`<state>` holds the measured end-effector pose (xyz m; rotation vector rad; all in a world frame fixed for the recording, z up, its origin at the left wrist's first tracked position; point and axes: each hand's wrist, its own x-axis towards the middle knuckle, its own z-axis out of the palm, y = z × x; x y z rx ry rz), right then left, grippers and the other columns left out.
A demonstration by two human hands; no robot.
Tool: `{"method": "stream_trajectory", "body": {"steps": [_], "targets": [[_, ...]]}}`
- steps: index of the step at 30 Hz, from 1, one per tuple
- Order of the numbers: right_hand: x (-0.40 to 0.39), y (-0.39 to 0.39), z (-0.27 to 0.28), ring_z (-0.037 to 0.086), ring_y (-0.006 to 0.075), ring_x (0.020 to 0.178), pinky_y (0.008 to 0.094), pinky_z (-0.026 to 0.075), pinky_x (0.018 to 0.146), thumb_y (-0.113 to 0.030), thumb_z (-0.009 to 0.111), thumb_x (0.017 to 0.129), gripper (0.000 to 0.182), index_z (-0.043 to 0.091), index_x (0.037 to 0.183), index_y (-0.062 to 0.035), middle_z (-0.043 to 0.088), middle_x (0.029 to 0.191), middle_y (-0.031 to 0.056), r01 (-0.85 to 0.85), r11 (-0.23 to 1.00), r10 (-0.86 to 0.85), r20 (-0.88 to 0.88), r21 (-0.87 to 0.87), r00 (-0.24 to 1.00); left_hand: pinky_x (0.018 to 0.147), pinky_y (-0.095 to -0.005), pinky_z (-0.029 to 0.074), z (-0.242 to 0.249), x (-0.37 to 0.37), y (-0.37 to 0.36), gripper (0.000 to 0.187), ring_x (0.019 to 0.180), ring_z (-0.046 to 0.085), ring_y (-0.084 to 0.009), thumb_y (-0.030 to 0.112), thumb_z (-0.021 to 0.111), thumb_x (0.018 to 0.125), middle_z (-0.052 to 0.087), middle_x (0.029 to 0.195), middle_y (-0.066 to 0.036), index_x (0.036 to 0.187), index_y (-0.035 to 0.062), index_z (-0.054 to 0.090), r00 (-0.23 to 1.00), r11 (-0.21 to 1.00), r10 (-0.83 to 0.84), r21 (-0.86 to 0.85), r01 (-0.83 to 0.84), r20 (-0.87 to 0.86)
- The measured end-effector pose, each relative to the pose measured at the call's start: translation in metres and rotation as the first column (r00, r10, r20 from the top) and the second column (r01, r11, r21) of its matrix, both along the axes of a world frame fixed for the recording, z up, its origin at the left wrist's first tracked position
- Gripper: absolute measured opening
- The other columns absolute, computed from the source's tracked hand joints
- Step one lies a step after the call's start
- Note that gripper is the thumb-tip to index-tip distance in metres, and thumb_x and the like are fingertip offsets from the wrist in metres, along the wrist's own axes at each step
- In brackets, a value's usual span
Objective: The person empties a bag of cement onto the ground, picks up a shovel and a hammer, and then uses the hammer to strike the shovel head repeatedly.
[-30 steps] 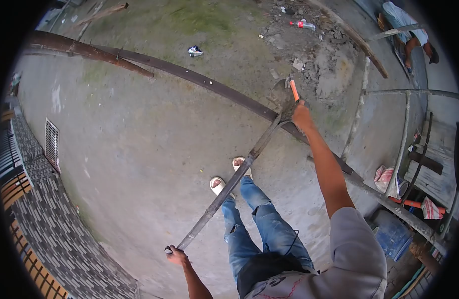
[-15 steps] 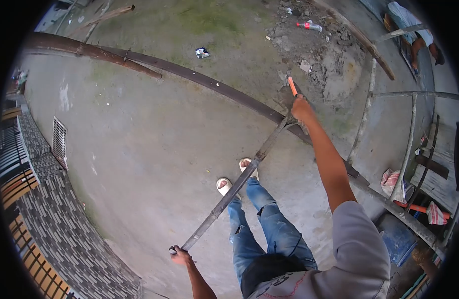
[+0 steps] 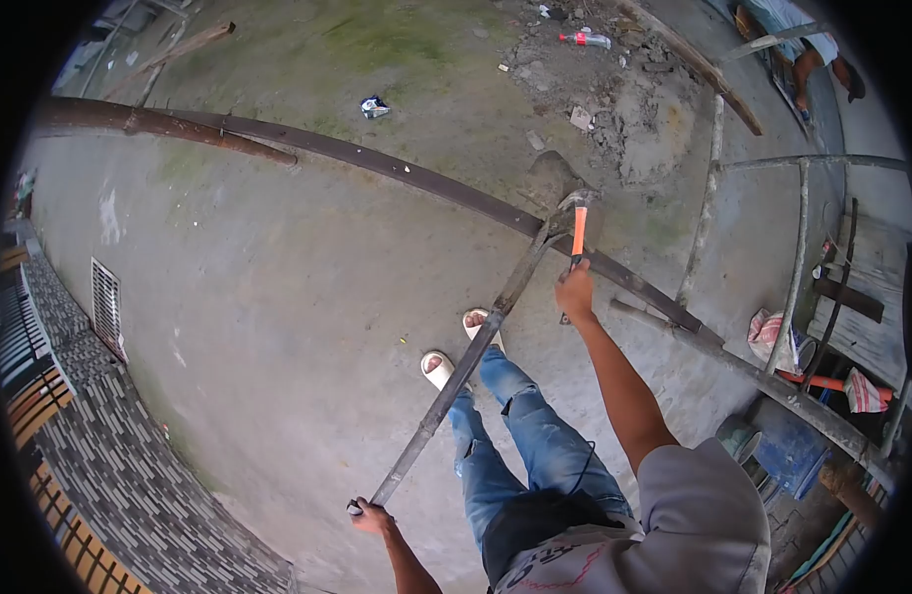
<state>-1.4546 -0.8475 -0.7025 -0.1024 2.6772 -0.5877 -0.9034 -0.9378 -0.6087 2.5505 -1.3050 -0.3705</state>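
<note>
My right hand [image 3: 575, 291] is wrapped round the lower handle of a hammer [image 3: 579, 230] with an orange grip. The hammer's head is at the far end of a long shovel [image 3: 444, 398], near where its shaft meets the blade. That dirty blade [image 3: 551, 180] lies beyond a long dark metal beam [image 3: 426, 183], and the shaft crosses over the beam. At the lower left, my left hand [image 3: 373, 516] grips the handle end of the shovel.
Rubble [image 3: 614, 119] and a plastic bottle [image 3: 585, 40] lie at the upper right. A metal frame [image 3: 803, 257], a blue container [image 3: 788, 457] and a striped sack [image 3: 768, 337] stand on the right. Another person [image 3: 808, 69] is at the top right. A tiled wall [image 3: 149, 485] runs along the left.
My right hand has moved down and left with the hammer, whose head now shows at the shovel's neck. More of the shovel blade is visible. My left hand still grips the handle end.
</note>
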Motion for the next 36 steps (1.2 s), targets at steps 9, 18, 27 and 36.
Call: {"method": "stream_trajectory", "body": {"steps": [9,18,27,36], "targets": [[0.027,-0.008,-0.001,0.056,0.0409,0.075,0.0453,0.044,0.064,-0.014,0.050,0.080,0.028,0.036,0.094,0.0054,0.057,0.077,0.0264,0.172,0.983,-0.167,0.070,-0.065,0.983,0.053,-0.0412,0.041,-0.008,0.018,0.014,0.033,0.055,0.051,-0.0273,0.022,0.056,0.072,0.057,0.066,-0.018,0.075,-0.0112,0.055,0.998,0.998,0.048,0.037,-0.046,-0.035],[-0.048,-0.011,-0.019,0.059,0.0354,0.063,0.0425,0.046,0.055,-0.025,0.043,0.086,0.030,0.038,0.090,0.0045,0.056,0.072,0.0260,0.359,0.916,-0.331,0.171,-0.179,0.928,0.056,-0.0432,0.041,-0.003,0.008,0.013,0.041,0.056,0.053,-0.0309,0.028,0.059,0.071,0.058,0.066,-0.020,0.078,-0.0124,0.056,1.000,1.000,-0.016,0.014,0.016,0.024],[-0.028,-0.020,0.019,0.048,0.0170,0.036,0.0321,0.039,0.034,-0.018,0.047,0.085,0.020,0.041,0.075,-0.0016,0.047,0.052,0.0068,0.388,0.864,-0.324,0.236,-0.321,0.916,0.055,-0.0431,0.040,-0.012,0.021,0.009,0.044,0.055,0.050,-0.0272,0.029,0.059,0.071,0.056,0.065,-0.019,0.079,-0.0138,0.055,0.999,1.000,-0.013,0.005,0.013,0.041],[-0.108,0.022,-0.044,0.038,0.0112,0.047,0.0239,0.034,0.042,-0.012,0.046,0.078,0.020,0.055,0.091,0.0012,0.051,0.064,0.0044,0.341,0.821,-0.122,0.443,-0.457,0.888,0.054,-0.0361,0.046,0.037,-0.035,-0.014,0.025,0.052,0.058,-0.0261,0.024,0.054,0.071,0.057,0.056,-0.015,0.072,-0.0004,0.055,0.981,0.985,0.153,0.101,-0.141,-0.122]]}}
